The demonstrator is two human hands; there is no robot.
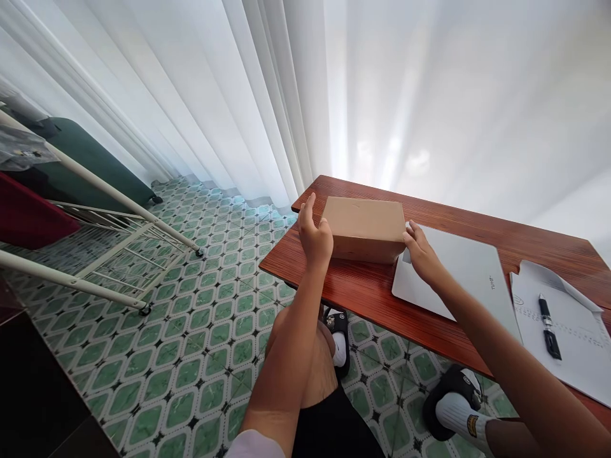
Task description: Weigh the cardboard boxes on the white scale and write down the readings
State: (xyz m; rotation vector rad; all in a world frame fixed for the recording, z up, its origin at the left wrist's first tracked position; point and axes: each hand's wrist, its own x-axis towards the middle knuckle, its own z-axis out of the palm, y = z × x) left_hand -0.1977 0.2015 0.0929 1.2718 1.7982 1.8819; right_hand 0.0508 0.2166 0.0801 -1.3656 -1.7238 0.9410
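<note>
Plain tan cardboard box (365, 228) on a reddish-brown wood-grain tabletop (363, 292); silver-white laptop (461, 277); white paper (568, 331) with black pen (548, 326); green-and-white patterned floor tiles (191, 331); white curtains (267, 95).

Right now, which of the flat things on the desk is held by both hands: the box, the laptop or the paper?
The brown cardboard box: left hand and right hand grip its ends. The closed laptop and paper lie untouched to its right.
</note>
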